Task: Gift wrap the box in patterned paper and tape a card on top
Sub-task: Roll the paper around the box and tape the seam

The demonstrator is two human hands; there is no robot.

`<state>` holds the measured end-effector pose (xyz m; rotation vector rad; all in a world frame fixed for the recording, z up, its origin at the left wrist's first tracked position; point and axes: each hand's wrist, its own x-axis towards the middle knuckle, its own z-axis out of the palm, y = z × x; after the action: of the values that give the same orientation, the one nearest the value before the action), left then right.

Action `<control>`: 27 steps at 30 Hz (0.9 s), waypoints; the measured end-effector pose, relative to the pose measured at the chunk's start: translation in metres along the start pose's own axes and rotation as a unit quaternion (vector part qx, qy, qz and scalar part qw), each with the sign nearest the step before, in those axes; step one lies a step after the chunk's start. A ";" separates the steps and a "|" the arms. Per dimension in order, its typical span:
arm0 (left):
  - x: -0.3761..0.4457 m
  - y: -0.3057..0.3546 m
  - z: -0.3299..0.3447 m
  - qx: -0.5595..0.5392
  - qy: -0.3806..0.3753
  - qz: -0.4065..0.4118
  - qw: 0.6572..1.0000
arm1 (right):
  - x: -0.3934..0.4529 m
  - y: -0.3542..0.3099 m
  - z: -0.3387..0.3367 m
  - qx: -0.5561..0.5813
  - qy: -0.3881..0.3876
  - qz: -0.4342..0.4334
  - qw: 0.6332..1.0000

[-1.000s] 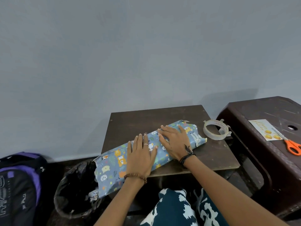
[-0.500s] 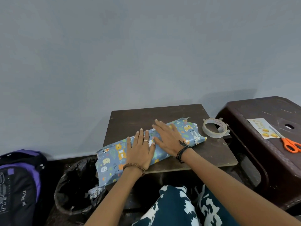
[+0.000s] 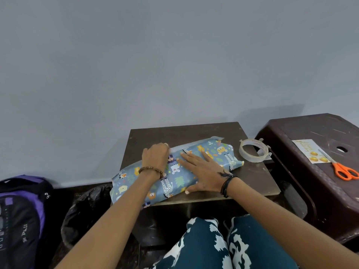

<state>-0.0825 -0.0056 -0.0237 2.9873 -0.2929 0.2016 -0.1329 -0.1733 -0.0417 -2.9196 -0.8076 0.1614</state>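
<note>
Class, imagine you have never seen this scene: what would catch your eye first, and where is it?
First, the box in animal-print paper lying slantwise on the small dark table, with the right hand flat on it and the left hand curled at its far paper edge. Next, the orange scissors on the stool at right, beside the card.

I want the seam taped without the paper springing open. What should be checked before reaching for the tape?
1. Right hand pressing flat on the wrapped box: ok.
2. Left hand gripping the far paper edge: ok.
3. Seam already taped: cannot tell.
4. Tape roll on the table, right of the box: ok.
5. A hand free to fetch tape: not ok.
6. Left end of the paper closed: not ok, it overhangs the table edge.
</note>
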 end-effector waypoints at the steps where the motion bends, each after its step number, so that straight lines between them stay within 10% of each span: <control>1: 0.003 -0.002 -0.002 0.002 0.010 -0.002 1.000 | -0.001 0.001 0.000 0.005 0.014 -0.003 1.000; 12: -0.021 0.005 -0.002 0.112 -0.035 0.046 0.992 | 0.009 -0.001 0.003 0.032 0.019 0.025 0.999; 27: -0.054 0.010 0.028 -0.041 0.017 0.022 0.999 | 0.018 -0.016 -0.018 -0.064 -0.041 0.060 0.995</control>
<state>-0.1338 -0.0090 -0.0578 2.8956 -0.3549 0.2389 -0.1232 -0.1522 -0.0233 -3.1023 -0.6787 0.2503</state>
